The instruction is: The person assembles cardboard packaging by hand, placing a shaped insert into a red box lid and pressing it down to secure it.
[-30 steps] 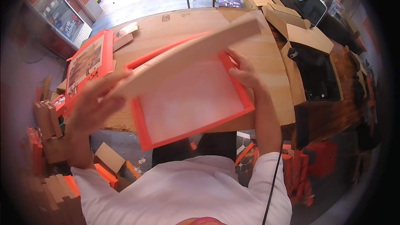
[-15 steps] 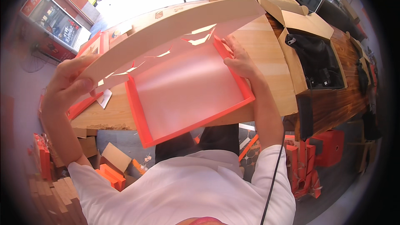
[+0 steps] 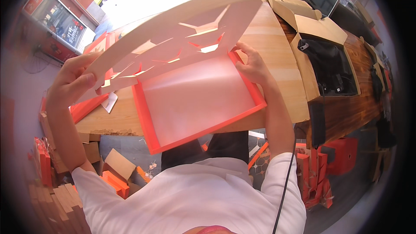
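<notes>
My left hand (image 3: 73,80) pinches the left end of a pale cardboard insert (image 3: 212,6) between thumb and fingers. The insert is a thin sheet with several angular cut-outs, held tilted over the far part of a shallow red box (image 3: 208,128). The box has a pale, smooth bottom, and its near edge juts past the table's front. Its right wall is in the grip of my right hand (image 3: 253,66), close to the far corner. The insert hides the box's far wall.
The wooden table (image 3: 281,67) carries an open brown carton (image 3: 305,89) with a black pouch (image 3: 325,63) at right. Red box parts (image 3: 86,109) and a white scrap (image 3: 110,102) lie at left. Orange boxes (image 3: 117,183) and red boxes (image 3: 314,169) crowd the floor.
The insert has tipped so that more of its cut-out face shows, and its right end has shifted left. My right hand still grips the red box, which has barely moved.
</notes>
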The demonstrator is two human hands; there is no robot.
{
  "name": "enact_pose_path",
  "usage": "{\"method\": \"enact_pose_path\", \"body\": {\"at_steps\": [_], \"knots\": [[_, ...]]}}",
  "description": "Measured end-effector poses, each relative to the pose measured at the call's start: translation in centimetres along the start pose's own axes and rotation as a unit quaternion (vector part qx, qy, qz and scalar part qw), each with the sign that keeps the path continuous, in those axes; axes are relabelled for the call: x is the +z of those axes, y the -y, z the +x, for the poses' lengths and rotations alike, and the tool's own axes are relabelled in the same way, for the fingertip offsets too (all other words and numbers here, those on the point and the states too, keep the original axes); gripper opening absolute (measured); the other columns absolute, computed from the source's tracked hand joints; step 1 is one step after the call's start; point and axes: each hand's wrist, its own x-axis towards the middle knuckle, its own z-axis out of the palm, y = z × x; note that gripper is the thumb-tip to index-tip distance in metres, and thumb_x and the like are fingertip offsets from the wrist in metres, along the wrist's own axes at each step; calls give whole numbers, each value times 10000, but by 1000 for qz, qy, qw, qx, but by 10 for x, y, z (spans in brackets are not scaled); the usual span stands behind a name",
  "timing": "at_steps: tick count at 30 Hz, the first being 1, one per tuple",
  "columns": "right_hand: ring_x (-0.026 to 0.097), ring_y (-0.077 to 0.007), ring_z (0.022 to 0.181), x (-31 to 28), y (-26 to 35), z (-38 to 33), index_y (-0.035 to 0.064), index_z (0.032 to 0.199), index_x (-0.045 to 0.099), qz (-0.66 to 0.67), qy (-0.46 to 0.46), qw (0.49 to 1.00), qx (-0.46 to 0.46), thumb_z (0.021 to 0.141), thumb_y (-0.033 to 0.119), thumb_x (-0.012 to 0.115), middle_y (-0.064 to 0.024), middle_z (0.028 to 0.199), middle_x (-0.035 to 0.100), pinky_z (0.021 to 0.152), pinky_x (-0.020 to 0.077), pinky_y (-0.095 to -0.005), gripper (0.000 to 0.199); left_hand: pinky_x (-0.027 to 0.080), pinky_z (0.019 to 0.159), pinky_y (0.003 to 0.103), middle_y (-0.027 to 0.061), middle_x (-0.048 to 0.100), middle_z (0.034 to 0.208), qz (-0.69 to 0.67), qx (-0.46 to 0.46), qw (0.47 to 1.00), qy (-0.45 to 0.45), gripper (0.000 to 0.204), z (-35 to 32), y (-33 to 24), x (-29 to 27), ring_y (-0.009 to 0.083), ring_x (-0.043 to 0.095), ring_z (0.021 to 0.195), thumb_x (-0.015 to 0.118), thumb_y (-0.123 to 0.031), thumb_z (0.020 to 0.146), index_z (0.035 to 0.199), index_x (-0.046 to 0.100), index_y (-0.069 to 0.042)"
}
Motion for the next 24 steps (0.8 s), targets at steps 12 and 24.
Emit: {"method": "enact_pose_path", "body": {"at_steps": [12,24], "knots": [[670,-232,1153,-2,-5,-10,-34,1372,621,58,21,998,34,926,5,587,-140,1276,705,992,524,-334,450,545,753,315,111,738,1037,220,44,974,-14,475,1,6,65,184,696,835,749,-157,906,1355,655,-33],[626,-183,1196,-5,7,-11,-26,1474,544,444,7,873,203,1065,271,514,-131,1403,628,1030,499,-327,507,495,561,339,8,605,793,428,122,884,-143,544,-42,64,177,195,611,663,805,-191,784,1314,689,-149]]}}
